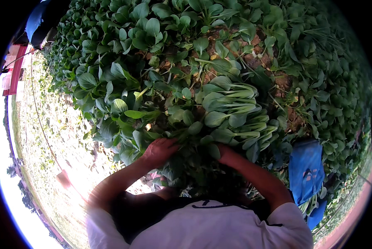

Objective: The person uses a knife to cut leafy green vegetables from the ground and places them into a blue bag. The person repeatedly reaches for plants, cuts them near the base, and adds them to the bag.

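Note:
Leafy greens with pale stalks, like bok choy, grow all round my hands. My left hand (160,151) reaches in among the leaves from the left, its fingertips hidden in the dark foliage. Facing it from the right is my right hand (224,153), with a leaf covering most of its fingers. Whether either hand grips a plant cannot be made out. Just beyond my right hand lies a pile of picked bok choy (240,101), its pale stalks pointing right and its leaves left.
A blue bag (305,171) sits at the right, with greens showing beneath it. Standing greens (144,29) fill the far side, with patches of brown soil (256,60) between them. Sunlit ground (49,145) with a thin line across it stretches along the left.

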Available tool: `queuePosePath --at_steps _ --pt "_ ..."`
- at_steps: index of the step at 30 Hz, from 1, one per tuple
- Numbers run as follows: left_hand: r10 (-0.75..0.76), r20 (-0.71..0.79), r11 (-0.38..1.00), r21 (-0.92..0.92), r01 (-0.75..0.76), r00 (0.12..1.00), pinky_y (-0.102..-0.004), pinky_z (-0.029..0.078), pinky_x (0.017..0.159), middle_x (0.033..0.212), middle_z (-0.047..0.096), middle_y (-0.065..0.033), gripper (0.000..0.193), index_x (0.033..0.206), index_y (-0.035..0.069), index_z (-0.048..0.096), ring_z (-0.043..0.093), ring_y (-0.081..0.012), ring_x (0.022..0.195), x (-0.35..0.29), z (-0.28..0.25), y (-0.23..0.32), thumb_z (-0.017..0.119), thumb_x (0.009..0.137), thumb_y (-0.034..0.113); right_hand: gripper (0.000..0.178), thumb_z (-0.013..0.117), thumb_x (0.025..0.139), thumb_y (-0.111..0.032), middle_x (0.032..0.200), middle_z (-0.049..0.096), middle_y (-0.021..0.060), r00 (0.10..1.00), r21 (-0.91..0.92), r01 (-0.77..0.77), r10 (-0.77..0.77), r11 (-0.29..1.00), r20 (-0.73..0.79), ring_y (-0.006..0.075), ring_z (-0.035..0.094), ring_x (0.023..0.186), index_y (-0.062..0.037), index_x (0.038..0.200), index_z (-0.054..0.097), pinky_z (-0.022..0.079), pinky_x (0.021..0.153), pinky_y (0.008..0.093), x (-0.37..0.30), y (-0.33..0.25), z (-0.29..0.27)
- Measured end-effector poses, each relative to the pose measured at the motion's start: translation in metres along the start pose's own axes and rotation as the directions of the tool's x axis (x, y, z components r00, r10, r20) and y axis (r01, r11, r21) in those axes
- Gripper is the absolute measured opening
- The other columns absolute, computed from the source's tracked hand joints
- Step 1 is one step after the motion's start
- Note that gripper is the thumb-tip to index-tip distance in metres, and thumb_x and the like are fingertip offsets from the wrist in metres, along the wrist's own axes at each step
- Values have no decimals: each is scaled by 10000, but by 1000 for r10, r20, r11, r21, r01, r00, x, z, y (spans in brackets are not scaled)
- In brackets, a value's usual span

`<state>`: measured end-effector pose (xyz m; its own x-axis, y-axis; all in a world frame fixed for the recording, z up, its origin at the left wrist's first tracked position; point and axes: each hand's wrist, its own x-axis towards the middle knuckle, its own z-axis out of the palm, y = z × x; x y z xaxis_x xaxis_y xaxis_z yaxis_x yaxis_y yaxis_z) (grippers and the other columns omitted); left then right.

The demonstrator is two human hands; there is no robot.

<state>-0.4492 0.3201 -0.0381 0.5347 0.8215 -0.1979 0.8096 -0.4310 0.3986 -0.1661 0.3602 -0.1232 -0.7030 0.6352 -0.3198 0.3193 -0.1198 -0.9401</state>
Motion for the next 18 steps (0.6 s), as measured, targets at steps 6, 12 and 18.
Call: queuePosePath --at_steps 6,12,18 --pt "-156 -195 959 -264 102 968 -374 483 850 1200 574 -113 406 1062 85 634 580 -290 1003 -11 -12 4 593 678 -40 332 602 846 -206 1071 600 150 985 -33 -169 167 985 -49 272 576 994 -25 1121 561 450 868 371 -4 0 -3" --pt "-303 -209 843 -513 159 930 -337 473 897 1199 577 -108 505 1080 70 640 580 -282 1047 -20 -61 22 513 645 -151 255 605 855 -176 871 561 62 919 271 -382 394 883 10 131 564 800 -8 1042 560 473 691 301 8 -51 -36" --pt "-359 -311 789 -604 108 880 -326 422 977 1235 548 -112 544 1074 65 656 532 -266 1144 -12 -110 30 485 621 -185 348 598 891 -213 901 605 38 986 696 -21 129 718 -104 104 578 764 -14 1167 528 456 659 254 47 -117 -50"
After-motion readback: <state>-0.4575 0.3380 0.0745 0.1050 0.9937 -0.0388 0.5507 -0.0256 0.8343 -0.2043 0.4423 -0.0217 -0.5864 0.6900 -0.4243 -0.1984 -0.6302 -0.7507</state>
